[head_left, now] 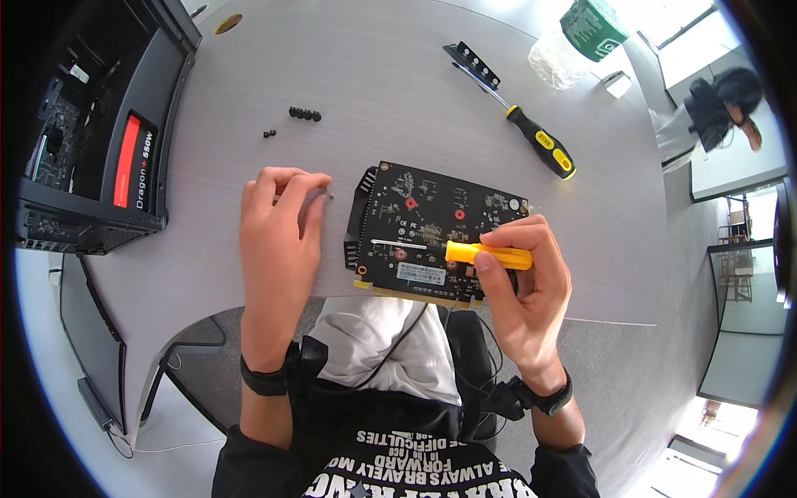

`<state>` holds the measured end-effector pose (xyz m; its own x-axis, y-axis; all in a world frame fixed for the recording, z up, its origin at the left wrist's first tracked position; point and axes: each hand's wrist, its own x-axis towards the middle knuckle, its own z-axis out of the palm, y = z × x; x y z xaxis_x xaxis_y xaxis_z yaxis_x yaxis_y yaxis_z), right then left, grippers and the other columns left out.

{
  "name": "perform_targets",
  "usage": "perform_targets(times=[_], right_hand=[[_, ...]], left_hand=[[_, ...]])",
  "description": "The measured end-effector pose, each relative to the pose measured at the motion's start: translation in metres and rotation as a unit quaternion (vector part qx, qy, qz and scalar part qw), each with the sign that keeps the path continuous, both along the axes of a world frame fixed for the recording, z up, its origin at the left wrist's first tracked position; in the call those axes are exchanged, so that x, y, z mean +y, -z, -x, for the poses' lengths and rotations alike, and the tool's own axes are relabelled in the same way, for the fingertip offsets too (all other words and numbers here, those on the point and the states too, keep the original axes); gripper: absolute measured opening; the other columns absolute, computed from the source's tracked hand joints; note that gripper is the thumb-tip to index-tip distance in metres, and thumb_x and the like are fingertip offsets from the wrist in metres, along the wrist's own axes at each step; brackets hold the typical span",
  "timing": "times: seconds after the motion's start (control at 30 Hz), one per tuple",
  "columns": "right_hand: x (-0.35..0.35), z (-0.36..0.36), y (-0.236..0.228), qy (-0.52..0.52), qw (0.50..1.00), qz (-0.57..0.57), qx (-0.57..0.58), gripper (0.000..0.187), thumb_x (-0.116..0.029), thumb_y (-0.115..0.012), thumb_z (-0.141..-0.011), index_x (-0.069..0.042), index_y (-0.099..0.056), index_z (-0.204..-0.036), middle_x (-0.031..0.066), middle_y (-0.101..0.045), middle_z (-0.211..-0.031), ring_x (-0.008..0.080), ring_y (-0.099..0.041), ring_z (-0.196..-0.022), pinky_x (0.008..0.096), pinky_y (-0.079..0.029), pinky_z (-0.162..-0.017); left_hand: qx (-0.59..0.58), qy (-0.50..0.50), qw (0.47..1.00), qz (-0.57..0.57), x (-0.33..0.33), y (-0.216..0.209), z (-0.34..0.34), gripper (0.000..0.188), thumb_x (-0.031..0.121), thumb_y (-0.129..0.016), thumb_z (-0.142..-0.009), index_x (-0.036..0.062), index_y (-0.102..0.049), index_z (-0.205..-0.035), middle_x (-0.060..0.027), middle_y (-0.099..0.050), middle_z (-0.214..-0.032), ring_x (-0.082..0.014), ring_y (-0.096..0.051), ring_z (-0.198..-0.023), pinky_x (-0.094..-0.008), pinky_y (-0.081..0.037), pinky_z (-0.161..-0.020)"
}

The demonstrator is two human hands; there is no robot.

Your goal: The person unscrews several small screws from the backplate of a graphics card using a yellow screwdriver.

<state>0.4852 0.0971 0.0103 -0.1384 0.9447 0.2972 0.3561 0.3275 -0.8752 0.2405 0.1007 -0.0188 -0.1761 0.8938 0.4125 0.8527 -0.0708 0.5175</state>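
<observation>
My right hand (pixel 531 282) is closed round the yellow handle of a small screwdriver (pixel 490 254). Its thin shaft points left across the back of a black graphics card (pixel 432 216), which lies circuit side up near the table's front edge. Just left of the card's metal bracket (pixel 359 220) is my left hand (pixel 282 212), its fingers curled and thumb and forefinger brought close together. A tiny pale piece (pixel 331 196) shows at those fingertips, too small to name; whether it is gripped or on the table is hard to see.
Beyond my left hand are a row of black screws (pixel 305 114) and a smaller cluster (pixel 270 133). A black-and-yellow screwdriver (pixel 544 145) touches a perforated black strip (pixel 473 65). An open computer case (pixel 158 91) stands left; a green-labelled tub (pixel 591 31) is far right. Someone (pixel 722 108) is beyond the table.
</observation>
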Motion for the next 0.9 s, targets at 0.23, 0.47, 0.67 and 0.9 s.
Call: perform_targets(times=[0.23,0.47,0.67,0.9], right_hand=[[0.0009,-0.0013,0.0024,-0.006,1.0,-0.012,0.007,0.016,0.004,-0.073,-0.088,0.001,-0.064,-0.101,0.0123,-0.064,-0.094,0.02,-0.063,-0.079,0.03,-0.051,-0.071],[0.0008,-0.0015,0.0012,-0.008,1.0,-0.008,0.008,0.016,0.005,-0.073,-0.088,0.001,-0.064,-0.101,0.0125,-0.064,-0.094,0.0193,-0.063,-0.079,0.0298,-0.051,-0.07],[0.0001,-0.0014,0.0008,-0.008,1.0,-0.011,0.005,0.016,0.005,-0.073,-0.088,0.001,-0.064,-0.101,0.0125,-0.064,-0.094,0.019,-0.063,-0.08,0.0298,-0.051,-0.071],[0.0009,-0.0013,0.0022,-0.007,1.0,-0.005,0.019,0.017,0.006,-0.073,-0.087,0.001,-0.064,-0.101,0.0125,-0.064,-0.094,0.0204,-0.064,-0.08,0.0299,-0.052,-0.072]], left_hand=[[-0.001,0.001,1.0,0.018,0.0034,0.005,0.0036,0.006,0.005,-0.068,-0.095,0.0016,-0.068,-0.1,-0.0084,-0.062,-0.103,-0.0252,-0.063,-0.097,-0.0345,-0.053,-0.081],[-0.055,-0.016,0.998,0.006,-0.0009,0.0019,0.002,0.009,0.007,-0.067,-0.098,0.0024,-0.066,-0.106,-0.0088,-0.064,-0.094,-0.0234,-0.063,-0.084,-0.0336,-0.052,-0.075],[-0.06,-0.014,0.998,-0.012,-0.0019,0.0014,0.0007,0.006,0.001,-0.067,-0.095,0.0031,-0.066,-0.1,-0.0072,-0.065,-0.091,-0.0252,-0.061,-0.084,-0.0374,-0.051,-0.075],[0.004,0.019,1.0,-0.02,-0.0023,0.0054,0.0018,0.011,-0.001,-0.065,-0.095,0.0035,-0.069,-0.104,-0.0068,-0.065,-0.097,-0.0246,-0.063,-0.09,-0.035,-0.051,-0.075]])
